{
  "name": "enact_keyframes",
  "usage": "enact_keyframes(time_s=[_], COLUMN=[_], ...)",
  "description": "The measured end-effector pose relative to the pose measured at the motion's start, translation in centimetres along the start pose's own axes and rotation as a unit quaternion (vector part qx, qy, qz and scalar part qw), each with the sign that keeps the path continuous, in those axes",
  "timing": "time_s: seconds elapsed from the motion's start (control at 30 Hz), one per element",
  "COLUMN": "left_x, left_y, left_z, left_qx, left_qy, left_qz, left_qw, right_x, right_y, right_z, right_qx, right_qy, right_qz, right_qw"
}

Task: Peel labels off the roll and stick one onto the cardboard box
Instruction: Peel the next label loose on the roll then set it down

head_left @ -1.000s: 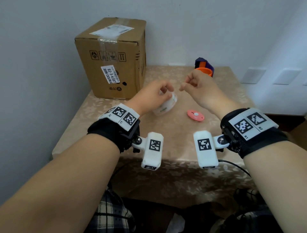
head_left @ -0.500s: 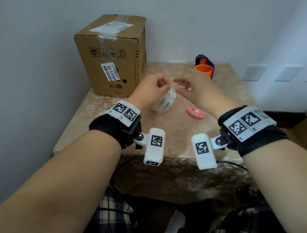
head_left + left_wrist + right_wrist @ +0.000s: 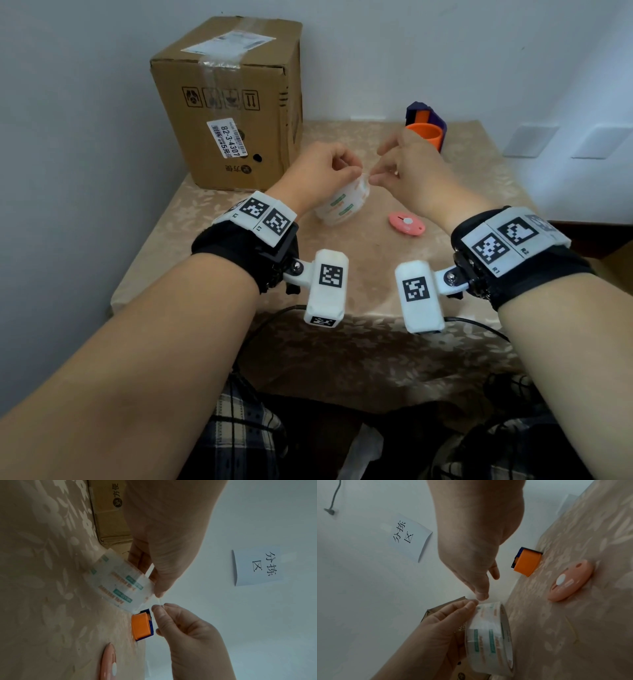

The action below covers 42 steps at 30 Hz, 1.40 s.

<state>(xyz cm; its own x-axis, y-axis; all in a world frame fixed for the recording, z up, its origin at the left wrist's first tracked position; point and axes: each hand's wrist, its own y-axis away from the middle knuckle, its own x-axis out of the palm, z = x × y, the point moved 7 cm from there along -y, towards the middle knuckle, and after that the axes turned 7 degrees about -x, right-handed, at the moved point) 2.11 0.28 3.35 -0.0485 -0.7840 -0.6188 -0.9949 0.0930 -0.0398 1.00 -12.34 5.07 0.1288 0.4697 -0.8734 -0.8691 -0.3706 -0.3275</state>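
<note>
My left hand [image 3: 347, 169] grips a white label roll [image 3: 342, 205] printed in green and orange, tilted just above the table. In the left wrist view the roll [image 3: 118, 584] lies under my left hand [image 3: 155, 588]. My right hand [image 3: 376, 173] meets it at the roll's top edge. There my right hand [image 3: 158, 607] pinches a thin translucent label end that lifts off the roll. The right wrist view shows my right hand [image 3: 481, 597] against the roll [image 3: 489, 639]. The taped cardboard box [image 3: 233, 102] stands at the back left, about a hand's width beyond my left hand.
A pink oval cutter [image 3: 406, 223] lies on the beige tablecloth [image 3: 342, 342] right of the roll. An orange cup [image 3: 424, 135] with a purple holder stands at the back by the wall. A paper note [image 3: 257, 566] hangs on the wall. A cable trails over the table's front edge.
My hands have come together: the right fingertips moved left onto the roll's top edge and now pinch the label end. The left hand has kept hold of the roll.
</note>
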Motion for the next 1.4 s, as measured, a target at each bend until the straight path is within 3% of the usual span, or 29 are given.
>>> enact_keyframes(time_s=[0.3, 0.47, 0.7, 0.97, 1.17, 1.27, 1.4], left_x=[0.2, -0.1, 0.5, 0.1, 1.4, 1.1, -0.3], left_y=[0.5, 0.3, 0.6, 0.4, 1.3, 0.9, 0.1], left_z=[-1.1, -0.7, -0.7, -0.3, -0.5, -0.6, 0.2], left_qx=[0.08, 0.054, 0.036, 0.034, 0.036, 0.027, 0.004], left_qy=[-0.052, -0.071, -0.017, 0.017, 0.041, 0.018, 0.038], left_qz=[0.027, 0.034, 0.033, 0.037, 0.129, 0.08, 0.008], left_qw=[0.995, 0.995, 0.999, 0.999, 0.99, 0.996, 0.999], right_x=[-0.8, -0.7, -1.0, -0.1, -0.2, -0.8, -0.6], right_y=[0.0, 0.2, -0.3, -0.1, -0.2, -0.2, 0.0], right_z=[-0.3, -0.7, -1.1, -1.6, -1.4, -2.0, -2.0], right_qx=[0.035, 0.025, 0.04, 0.103, 0.109, 0.129, 0.112], right_qy=[-0.072, -0.087, -0.053, -0.271, -0.297, -0.318, -0.259], right_qz=[0.0, 0.013, -0.033, -0.068, -0.104, -0.14, -0.118], right_qw=[0.997, 0.996, 0.997, 0.955, 0.943, 0.929, 0.952])
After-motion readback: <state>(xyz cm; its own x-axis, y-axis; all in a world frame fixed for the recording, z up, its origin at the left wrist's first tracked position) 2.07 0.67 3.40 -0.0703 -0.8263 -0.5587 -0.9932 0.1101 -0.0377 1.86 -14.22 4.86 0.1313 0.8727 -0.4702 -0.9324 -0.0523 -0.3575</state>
